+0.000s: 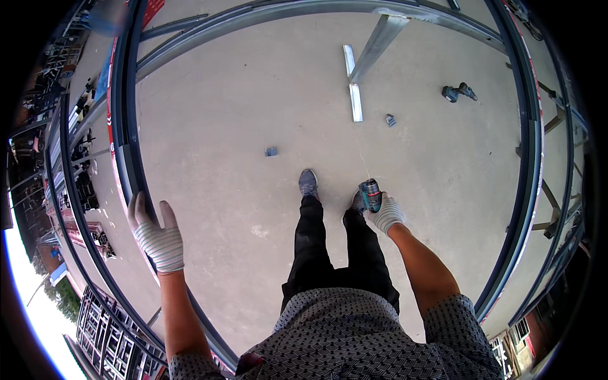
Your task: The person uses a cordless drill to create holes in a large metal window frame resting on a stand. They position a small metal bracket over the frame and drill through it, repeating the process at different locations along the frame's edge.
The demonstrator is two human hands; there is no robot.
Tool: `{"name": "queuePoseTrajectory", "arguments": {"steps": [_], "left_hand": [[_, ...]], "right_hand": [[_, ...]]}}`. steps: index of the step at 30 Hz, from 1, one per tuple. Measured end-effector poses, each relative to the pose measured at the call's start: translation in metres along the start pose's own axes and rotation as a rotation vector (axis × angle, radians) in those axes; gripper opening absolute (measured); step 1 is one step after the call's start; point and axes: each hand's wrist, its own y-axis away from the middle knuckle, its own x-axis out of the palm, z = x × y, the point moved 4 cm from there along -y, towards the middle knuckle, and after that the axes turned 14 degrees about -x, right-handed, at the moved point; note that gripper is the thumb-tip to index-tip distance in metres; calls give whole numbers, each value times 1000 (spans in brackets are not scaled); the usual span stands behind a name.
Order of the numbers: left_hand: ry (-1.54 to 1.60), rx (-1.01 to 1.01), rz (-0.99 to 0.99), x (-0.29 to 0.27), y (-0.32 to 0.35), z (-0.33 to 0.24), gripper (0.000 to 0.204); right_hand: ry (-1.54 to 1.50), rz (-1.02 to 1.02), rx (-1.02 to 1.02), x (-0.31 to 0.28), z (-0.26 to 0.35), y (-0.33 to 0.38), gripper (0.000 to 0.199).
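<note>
My right hand, in a striped white work glove, is closed round a cordless drill with a teal and black body. A long thin bit sticks out of the drill, pointing away from me above the floor near my right shoe. On the left, my gloved left hand has its fingers stretched and thumb apart. It rests on or just over the dark metal rail of a large frame; contact is hard to tell. Nothing is in that hand.
A second cordless drill lies on the floor at far right. Two small blue-grey blocks, one left and one right, lie ahead. A grey metal post meets a flat metal strip. Another frame rail runs along the right.
</note>
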Motion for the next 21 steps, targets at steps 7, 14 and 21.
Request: {"name": "queuePoseTrajectory", "arguments": {"steps": [7, 14, 21], "left_hand": [[-350, -347, 9, 3, -22, 136, 90], [-394, -378, 5, 9, -49, 156, 79], [-343, -613, -52, 4, -45, 161, 92]], "right_hand": [[-66, 43, 137, 53, -39, -82, 60], [-87, 80, 190, 113, -71, -182, 60], [-12, 139, 199, 158, -66, -278, 63]]}}
